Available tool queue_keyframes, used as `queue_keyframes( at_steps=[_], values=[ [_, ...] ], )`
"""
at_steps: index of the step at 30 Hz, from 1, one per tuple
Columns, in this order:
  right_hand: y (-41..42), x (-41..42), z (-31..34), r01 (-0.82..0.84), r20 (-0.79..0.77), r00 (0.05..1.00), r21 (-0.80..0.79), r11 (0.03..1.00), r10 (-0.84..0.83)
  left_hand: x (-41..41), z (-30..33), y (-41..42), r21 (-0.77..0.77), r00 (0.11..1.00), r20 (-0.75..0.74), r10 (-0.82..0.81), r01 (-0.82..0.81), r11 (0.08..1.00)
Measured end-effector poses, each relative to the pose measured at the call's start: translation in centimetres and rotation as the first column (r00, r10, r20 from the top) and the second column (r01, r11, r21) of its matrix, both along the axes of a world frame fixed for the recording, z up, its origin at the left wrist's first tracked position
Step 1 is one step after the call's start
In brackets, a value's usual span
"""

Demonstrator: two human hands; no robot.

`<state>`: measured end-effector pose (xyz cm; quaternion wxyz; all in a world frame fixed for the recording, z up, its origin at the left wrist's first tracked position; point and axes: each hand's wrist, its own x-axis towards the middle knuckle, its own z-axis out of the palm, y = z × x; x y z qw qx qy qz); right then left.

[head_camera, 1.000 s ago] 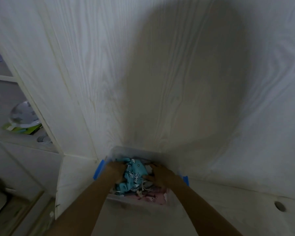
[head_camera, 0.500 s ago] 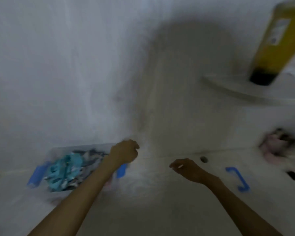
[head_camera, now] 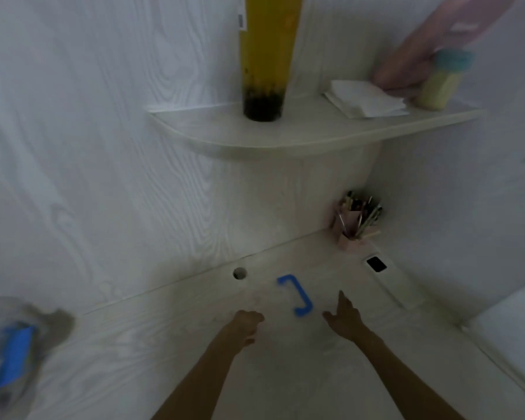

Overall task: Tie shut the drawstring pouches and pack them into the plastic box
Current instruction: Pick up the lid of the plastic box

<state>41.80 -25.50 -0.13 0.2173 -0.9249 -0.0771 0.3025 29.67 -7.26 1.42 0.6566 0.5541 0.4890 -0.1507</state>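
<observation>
- Head view: the camera has swung right since a second ago, so the plastic box [head_camera: 8, 356] with its blue latch, then centred under both hands, now lies blurred at the desk's [head_camera: 170, 353] left edge.
- The pouches inside it are too blurred to tell apart.
- The left hand [head_camera: 245, 324] has left the box and now hovers over the desk with fingers curled, holding nothing.
- The right hand [head_camera: 344, 317], also out of the box, is spread loose with fingers straight, grasping nothing.
- A blue handle [head_camera: 296, 295] lies flat on the desk between and just beyond the two hands, touching neither.
- A corner shelf [head_camera: 285, 134] above the desk carries a yellow bottle [head_camera: 265, 59].
</observation>
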Motion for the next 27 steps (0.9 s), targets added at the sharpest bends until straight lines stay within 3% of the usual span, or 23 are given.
queue_keyframes(
  at_steps=[2,4,6,8,11,16,19,21,24,27],
  values=[
    [0.7,0.5,-0.6,0.067,-0.051,0.997,0.017,0.998,-0.066,1.5,-0.5,-0.7,0.042,1.000,-0.022,-0.010,0.011,0.999],
    [1.3,1.1,-0.7,0.161,-0.083,0.984,0.042,0.986,-0.157,2.2,-1.1,-0.4,0.179,0.996,-0.074,-0.058,0.070,0.981],
    [1.6,1.5,-0.1,0.243,-0.205,0.956,0.146,0.959,-0.211,1.9,-1.4,0.7,0.276,0.988,-0.118,-0.104,0.133,0.952],
    [1.6,1.1,1.0,0.267,-0.305,0.932,0.215,0.939,-0.195,0.8,-1.5,2.2,0.268,0.990,-0.111,-0.087,0.114,0.957],
    [1.3,0.4,2.6,0.296,-0.429,0.895,0.367,0.882,-0.122,-2.0,-0.8,4.1,0.135,0.996,-0.085,-0.021,0.033,0.990],
    [4.0,-2.3,7.8,-0.069,-0.339,0.896,0.533,0.843,0.288,-9.2,2.1,7.4,-0.095,0.963,0.089,0.253,-0.245,0.965],
    [7.4,-4.4,10.9,-0.248,-0.292,0.832,0.566,0.786,0.472,-14.0,5.3,9.4,-0.036,0.916,0.204,0.347,-0.347,0.937],
    [10.4,-6.1,13.0,-0.326,-0.262,0.793,0.581,0.746,0.550,-17.5,7.6,10.7,0.063,0.829,0.366,0.422,-0.475,0.878],
    [15.4,-9.1,16.1,-0.429,-0.178,0.749,0.602,0.673,0.638,-22.3,11.0,12.3,0.046,0.673,0.585,0.453,-0.585,0.810],
    [21.7,-13.8,18.7,-0.543,-0.099,0.661,0.620,0.566,0.744,-28.7,13.7,15.5,0.058,0.529,0.656,0.539,-0.747,0.662]
  ],
)
